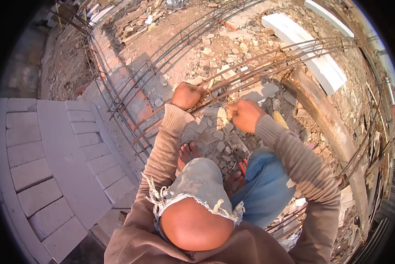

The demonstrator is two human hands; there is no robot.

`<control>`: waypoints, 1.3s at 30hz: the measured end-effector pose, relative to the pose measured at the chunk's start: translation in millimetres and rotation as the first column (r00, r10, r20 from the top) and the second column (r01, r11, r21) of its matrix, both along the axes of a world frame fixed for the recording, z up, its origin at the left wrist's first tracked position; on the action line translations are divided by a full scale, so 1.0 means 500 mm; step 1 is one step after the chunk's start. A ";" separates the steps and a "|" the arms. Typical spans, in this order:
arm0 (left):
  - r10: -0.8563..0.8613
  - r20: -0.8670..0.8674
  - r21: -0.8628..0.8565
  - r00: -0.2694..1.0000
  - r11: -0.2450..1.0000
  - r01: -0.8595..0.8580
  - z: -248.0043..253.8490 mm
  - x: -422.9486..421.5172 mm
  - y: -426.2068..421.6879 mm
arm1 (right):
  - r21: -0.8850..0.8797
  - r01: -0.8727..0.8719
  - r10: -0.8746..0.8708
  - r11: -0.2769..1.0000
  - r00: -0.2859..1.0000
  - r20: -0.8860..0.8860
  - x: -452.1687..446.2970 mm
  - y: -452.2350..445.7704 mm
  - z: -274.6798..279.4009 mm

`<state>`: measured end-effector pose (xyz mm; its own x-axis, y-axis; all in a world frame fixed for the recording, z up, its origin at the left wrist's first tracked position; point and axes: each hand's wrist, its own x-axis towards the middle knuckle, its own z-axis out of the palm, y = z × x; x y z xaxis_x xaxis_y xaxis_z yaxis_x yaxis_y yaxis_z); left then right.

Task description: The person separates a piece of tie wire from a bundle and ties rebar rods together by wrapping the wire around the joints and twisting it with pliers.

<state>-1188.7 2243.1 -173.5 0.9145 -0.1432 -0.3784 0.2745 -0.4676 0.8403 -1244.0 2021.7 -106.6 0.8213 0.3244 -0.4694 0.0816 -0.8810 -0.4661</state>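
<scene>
My left hand (188,95) is closed, its fingers curled at a steel rebar in a long rusty rebar cage (259,72) that runs diagonally in front of me. Close to its fingertips a stirrup (210,95) rings the bars. On the near side of the cage, my right hand (246,115) is closed in a pinch. What lies between its fingers is too small to make out. Both hands are above broken rubble, a short gap apart. My bent knee shows below, through torn jeans (193,176).
Another darker rebar cage (149,68) crosses at upper left. Pale blocks (30,174) are stacked at left. A white beam-like piece (305,48) and a wooden plank (329,119) lie at right. Something red-orange (243,166) is by my foot. Broken masonry (226,136) covers the ground.
</scene>
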 end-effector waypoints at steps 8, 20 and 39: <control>0.147 -0.126 -0.235 0.981 0.956 -0.173 0.007 -0.038 -0.007 | 0.237 0.052 -0.094 0.970 0.981 0.172 0.007 0.019 -0.092; 0.263 -0.043 -0.286 0.964 0.921 -0.264 0.012 -0.048 -0.026 | 0.321 0.364 -0.273 0.874 0.916 -0.294 0.033 0.052 -0.080; 0.015 -0.018 -0.340 1.000 0.940 -0.020 0.021 -0.001 -0.016 | 0.147 0.170 -0.180 0.975 0.982 0.062 0.031 0.085 -0.049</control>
<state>-1189.2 2235.2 -163.1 0.9125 -0.2499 -0.3239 0.2942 -0.1496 0.9440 -1228.6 2064.1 -130.9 0.9019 0.2308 -0.3652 -0.0290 -0.8111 -0.5842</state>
